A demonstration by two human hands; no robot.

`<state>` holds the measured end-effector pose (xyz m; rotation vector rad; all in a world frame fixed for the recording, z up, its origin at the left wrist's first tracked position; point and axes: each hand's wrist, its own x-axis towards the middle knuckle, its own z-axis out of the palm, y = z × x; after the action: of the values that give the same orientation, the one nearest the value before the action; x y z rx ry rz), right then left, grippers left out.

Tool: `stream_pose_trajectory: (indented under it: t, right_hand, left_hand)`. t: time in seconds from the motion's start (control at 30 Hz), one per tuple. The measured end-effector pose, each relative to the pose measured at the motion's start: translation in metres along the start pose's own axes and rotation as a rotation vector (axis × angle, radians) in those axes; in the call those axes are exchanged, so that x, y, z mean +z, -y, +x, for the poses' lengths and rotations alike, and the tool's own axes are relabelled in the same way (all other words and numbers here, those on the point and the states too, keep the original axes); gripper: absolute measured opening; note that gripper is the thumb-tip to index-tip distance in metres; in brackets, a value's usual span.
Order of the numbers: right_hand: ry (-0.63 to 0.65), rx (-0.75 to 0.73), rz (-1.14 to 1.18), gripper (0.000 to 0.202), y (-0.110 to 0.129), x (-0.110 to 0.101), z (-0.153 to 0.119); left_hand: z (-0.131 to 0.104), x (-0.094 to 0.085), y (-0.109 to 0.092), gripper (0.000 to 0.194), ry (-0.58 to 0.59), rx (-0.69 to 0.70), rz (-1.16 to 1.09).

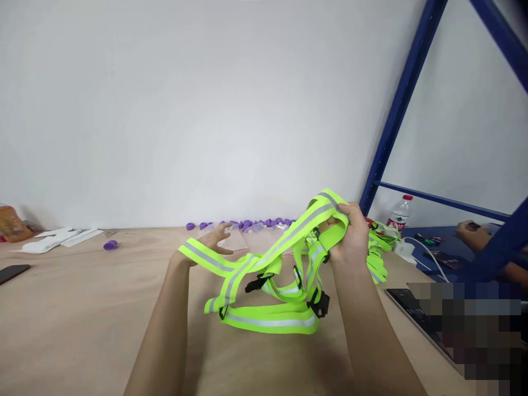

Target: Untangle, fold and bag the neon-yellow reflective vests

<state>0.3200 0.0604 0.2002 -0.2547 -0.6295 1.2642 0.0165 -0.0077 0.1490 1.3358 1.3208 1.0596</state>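
A neon-yellow reflective strap harness (pixel 268 319) with grey stripes and black buckles hangs in loops above the table. My right hand (pixel 350 234) is closed on its upper right straps. My left hand (pixel 212 242) has its fingers spread, and one strap loop passes around its wrist. A black buckle (pixel 320 304) hangs at the lower right of the harness, and a black clip (pixel 256 283) sits near its middle. More neon straps (pixel 376 258) lie on the table behind my right hand.
Purple caps (pixel 270 223) and clear bags line the wall. White papers (pixel 61 239), an orange bottle (pixel 13 224) and a dark phone (pixel 13 272) lie left. Right are another phone (pixel 421 322), a water bottle (pixel 399 213), a blue frame (pixel 396 115) and another person's hand (pixel 474 236).
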Motion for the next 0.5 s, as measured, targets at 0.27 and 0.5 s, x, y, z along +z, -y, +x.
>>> stream_pose_trajectory:
  t: [0.27,0.5]
  right_hand:
    - [-0.013,0.044,-0.041,0.03,0.004,0.012,-0.013]
    - [-0.004,0.027,-0.008,0.029,0.004,0.011,-0.011]
  left_hand:
    - [0.014,0.014,-0.004,0.052,0.16,-0.088,0.407]
    - [0.021,0.027,-0.004,0.012,0.071,0.1,0.336]
